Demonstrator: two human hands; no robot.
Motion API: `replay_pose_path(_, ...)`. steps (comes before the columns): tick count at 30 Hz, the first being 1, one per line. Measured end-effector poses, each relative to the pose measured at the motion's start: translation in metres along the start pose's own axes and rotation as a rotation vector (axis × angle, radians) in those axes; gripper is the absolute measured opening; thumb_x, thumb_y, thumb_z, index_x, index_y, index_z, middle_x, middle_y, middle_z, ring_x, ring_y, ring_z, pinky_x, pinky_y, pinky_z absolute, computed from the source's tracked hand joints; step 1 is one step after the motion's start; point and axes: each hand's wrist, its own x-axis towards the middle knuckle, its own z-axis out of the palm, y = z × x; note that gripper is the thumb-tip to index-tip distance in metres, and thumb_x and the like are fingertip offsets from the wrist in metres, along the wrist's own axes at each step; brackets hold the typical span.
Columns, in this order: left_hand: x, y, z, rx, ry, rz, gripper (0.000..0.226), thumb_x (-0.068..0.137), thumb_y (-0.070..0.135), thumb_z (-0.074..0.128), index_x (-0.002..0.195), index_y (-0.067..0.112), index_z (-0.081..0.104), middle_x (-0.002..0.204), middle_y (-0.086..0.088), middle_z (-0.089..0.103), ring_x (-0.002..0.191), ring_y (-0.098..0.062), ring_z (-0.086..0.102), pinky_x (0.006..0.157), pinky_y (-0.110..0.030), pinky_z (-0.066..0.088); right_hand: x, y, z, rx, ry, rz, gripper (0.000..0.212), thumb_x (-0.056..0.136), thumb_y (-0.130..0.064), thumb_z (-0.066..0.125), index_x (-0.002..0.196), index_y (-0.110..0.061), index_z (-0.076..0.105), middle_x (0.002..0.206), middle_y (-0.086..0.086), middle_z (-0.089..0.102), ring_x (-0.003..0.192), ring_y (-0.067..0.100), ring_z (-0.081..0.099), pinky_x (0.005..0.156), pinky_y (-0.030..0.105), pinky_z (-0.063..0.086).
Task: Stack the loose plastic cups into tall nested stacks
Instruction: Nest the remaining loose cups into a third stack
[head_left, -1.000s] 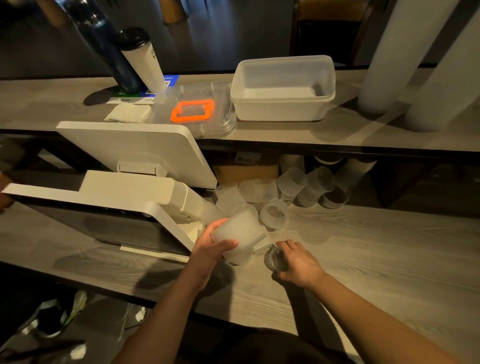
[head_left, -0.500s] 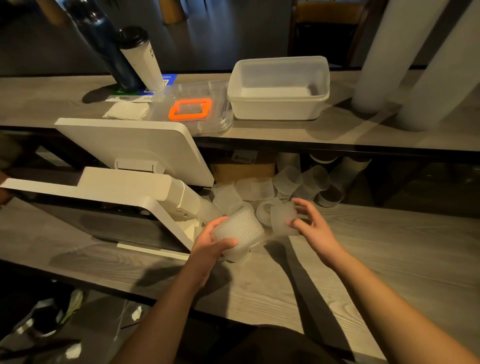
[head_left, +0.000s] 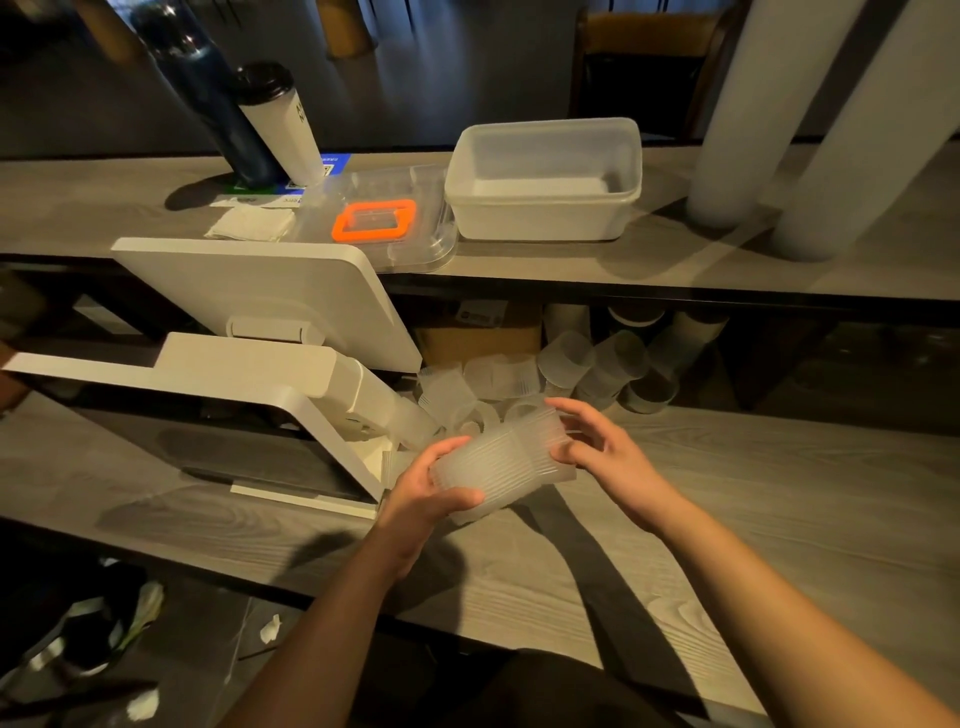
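A short nested stack of ribbed translucent plastic cups (head_left: 498, 460) lies sideways in the air above the lower wooden counter (head_left: 779, 509). My left hand (head_left: 426, 493) grips the stack's closed end from below. My right hand (head_left: 597, 447) holds a cup by its rim at the stack's open end, thumb and fingers curled round it. Behind my hands, several loose cups (head_left: 566, 364) lie tumbled under the upper shelf.
A white point-of-sale terminal (head_left: 270, 332) stands close at the left. On the upper shelf (head_left: 675, 270) sit a white plastic tub (head_left: 545, 182), a clear lid with an orange frame (head_left: 374, 221), a lidded tumbler (head_left: 280, 124), and two tall white cup stacks (head_left: 800, 119).
My right hand rose from the counter with a cup, carried it toward the loose pile, then brought it left onto the open end of the stack. My left hand held the stack roughly still.
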Motion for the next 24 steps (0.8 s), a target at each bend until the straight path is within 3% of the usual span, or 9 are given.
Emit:
replay_pose_path(5, -0.003, -0.001, 0.006, -0.01, -0.004, -0.017, 0.086, 0.049, 0.039, 0.082, 0.13, 0.031, 0.056, 0.13, -0.007, 0.054, 0.117, -0.029, 0.056, 0.085, -0.035, 0.055, -0.003, 0.002, 0.01, -0.05, -0.149, 0.033, 0.055, 0.083, -0.039, 0.068, 0.136, -0.04, 0.053, 0.134, -0.006, 0.053, 0.12, 0.008, 0.053, 0.091, 0.021, 0.049)
replay_pose_path(10, -0.007, -0.008, -0.001, -0.042, 0.013, -0.053, 0.084, 0.05, 0.041, 0.082, 0.129, 0.034, 0.056, 0.131, -0.008, 0.054, 0.117, -0.032, 0.056, 0.083, -0.038, 0.055, 0.0, 0.005, 0.018, -0.03, -0.234, 0.092, 0.05, 0.094, -0.049, 0.058, 0.142, -0.04, 0.049, 0.136, -0.007, 0.053, 0.123, 0.009, 0.053, 0.097, 0.025, 0.05)
replay_pose_path(13, -0.008, -0.009, -0.004, -0.072, 0.062, -0.068, 0.083, 0.049, 0.041, 0.082, 0.127, 0.035, 0.057, 0.129, -0.007, 0.055, 0.115, -0.032, 0.057, 0.08, -0.038, 0.055, 0.004, 0.007, 0.025, -0.027, -0.193, 0.109, 0.047, 0.099, -0.044, 0.052, 0.145, -0.037, 0.047, 0.135, -0.01, 0.055, 0.122, 0.003, 0.053, 0.086, 0.014, 0.049)
replay_pose_path(16, -0.005, -0.007, -0.007, -0.154, 0.13, -0.06, 0.081, 0.053, 0.033, 0.084, 0.129, 0.032, 0.056, 0.128, -0.005, 0.056, 0.114, -0.028, 0.058, 0.075, -0.031, 0.056, 0.014, 0.022, 0.031, -0.046, -0.029, 0.097, 0.037, 0.1, -0.038, 0.052, 0.137, -0.035, 0.052, 0.126, -0.008, 0.06, 0.118, 0.009, 0.057, 0.085, 0.016, 0.048)
replay_pose_path(19, -0.001, -0.006, -0.017, -0.177, 0.214, -0.065, 0.073, 0.065, 0.025, 0.08, 0.133, 0.027, 0.053, 0.126, -0.003, 0.056, 0.111, -0.023, 0.059, 0.068, -0.023, 0.057, 0.027, 0.044, 0.033, -0.269, 0.058, 0.104, 0.042, 0.097, -0.032, 0.061, 0.138, -0.028, 0.052, 0.125, -0.006, 0.06, 0.119, 0.015, 0.057, 0.093, 0.022, 0.048)
replay_pose_path(24, 0.001, -0.012, -0.031, -0.179, 0.284, -0.092, 0.06, 0.075, 0.017, 0.081, 0.128, 0.028, 0.056, 0.123, -0.006, 0.058, 0.111, -0.025, 0.059, 0.076, -0.03, 0.055, 0.044, 0.062, 0.046, -0.734, -0.084, 0.012, 0.066, 0.088, -0.027, 0.072, 0.147, -0.019, 0.044, 0.146, 0.0, 0.049, 0.133, 0.014, 0.045, 0.112, 0.029, 0.035)
